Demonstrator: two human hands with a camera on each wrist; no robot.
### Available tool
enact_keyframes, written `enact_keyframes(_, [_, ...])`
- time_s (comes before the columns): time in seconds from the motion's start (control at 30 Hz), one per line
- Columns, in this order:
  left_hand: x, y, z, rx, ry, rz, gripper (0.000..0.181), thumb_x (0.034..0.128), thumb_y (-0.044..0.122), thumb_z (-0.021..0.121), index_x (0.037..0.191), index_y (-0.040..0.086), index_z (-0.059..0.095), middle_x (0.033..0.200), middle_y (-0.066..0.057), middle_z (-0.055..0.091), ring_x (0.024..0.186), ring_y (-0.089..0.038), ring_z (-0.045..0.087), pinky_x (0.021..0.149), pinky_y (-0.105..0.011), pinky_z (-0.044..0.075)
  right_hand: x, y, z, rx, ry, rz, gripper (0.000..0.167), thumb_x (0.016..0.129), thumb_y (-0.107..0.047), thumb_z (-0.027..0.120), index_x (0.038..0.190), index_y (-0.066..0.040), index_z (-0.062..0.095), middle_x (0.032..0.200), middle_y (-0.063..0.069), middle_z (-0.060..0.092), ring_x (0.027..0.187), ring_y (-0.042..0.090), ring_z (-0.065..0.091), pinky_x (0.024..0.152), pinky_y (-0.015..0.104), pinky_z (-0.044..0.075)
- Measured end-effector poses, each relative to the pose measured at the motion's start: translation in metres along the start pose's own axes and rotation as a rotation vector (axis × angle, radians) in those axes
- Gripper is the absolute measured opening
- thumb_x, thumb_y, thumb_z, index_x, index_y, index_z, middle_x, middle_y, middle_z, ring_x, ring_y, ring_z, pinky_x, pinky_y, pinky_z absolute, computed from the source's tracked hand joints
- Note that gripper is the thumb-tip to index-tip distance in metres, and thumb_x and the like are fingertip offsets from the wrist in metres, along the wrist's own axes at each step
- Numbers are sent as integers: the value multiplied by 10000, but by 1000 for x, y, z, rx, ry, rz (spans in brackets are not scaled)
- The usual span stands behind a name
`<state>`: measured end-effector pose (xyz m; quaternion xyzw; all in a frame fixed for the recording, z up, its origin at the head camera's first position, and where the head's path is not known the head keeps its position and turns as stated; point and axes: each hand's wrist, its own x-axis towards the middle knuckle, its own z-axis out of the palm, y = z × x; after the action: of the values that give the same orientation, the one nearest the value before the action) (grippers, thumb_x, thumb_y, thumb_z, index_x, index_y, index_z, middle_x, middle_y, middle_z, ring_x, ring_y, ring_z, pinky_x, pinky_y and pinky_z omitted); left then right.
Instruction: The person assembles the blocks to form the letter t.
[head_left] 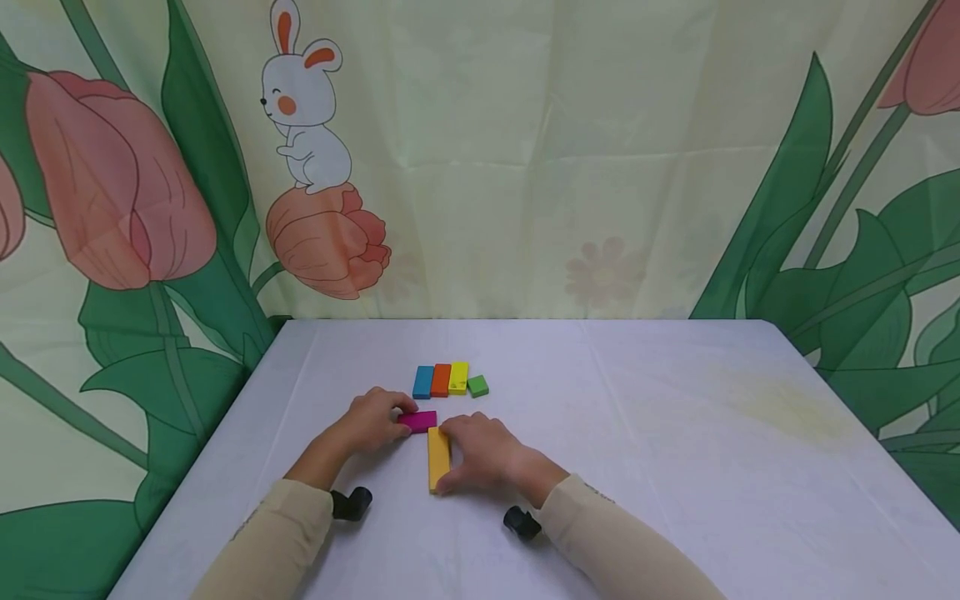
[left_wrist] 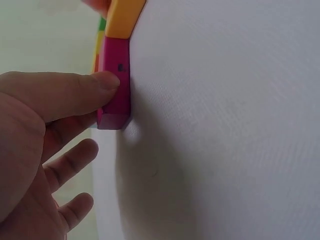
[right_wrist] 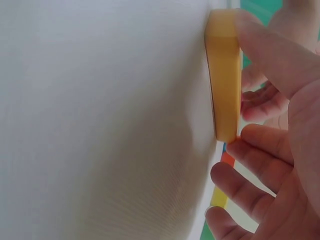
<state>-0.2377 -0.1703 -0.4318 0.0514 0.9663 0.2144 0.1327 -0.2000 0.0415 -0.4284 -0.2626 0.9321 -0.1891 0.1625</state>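
My left hand point(head_left: 372, 419) pinches a magenta block point(head_left: 420, 422) between thumb and fingers; it lies flat on the table. The left wrist view shows the thumb pressing the near side of this magenta block point(left_wrist: 120, 90). A longer orange-yellow block point(head_left: 438, 462) lies with its far end against the magenta block's right end, roughly at a right angle to it. My right hand point(head_left: 483, 454) holds that block lengthwise, thumb at the near end and fingertips at the far end. In the right wrist view, the remaining fingers spread loosely beyond the orange-yellow block point(right_wrist: 224, 75).
Behind the hands, a blue block point(head_left: 423, 382), a red-orange block point(head_left: 441, 380) and a yellow block point(head_left: 458, 378) stand side by side. A small green block point(head_left: 477, 386) sits turned at their right. The white-covered table point(head_left: 675, 467) meets a printed curtain point(head_left: 480, 167) at the back.
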Motion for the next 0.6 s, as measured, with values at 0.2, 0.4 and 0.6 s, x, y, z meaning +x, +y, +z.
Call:
enact_keyframes(0.2, [-2,1,1,15,6,4,350,818,151,843,1146,189,729,1084,-55,591,1092,-260,498,841,-386,557,-1,-1,3,10,15,2,840,721,-562,844,1401,-168,549,1342,-29,578,1215,194,488,989,424,475])
enact_keyframes(0.4, [-3,1,0,41,14,33,343,818,152,844,1142,188,735,1069,-29,607,1085,-244,500,845,-372,551,-1,-4,8,36,34,4,845,712,-547,856,1400,-163,551,1339,-20,580,1215,201,494,974,430,488])
enact_keyframes(0.6, [-5,1,-2,51,9,52,345,805,135,852,1129,164,738,1039,-30,611,1062,-236,509,829,-360,559,-2,-6,9,29,36,4,843,716,-549,853,1401,-161,550,1341,-12,583,1209,204,495,980,439,478])
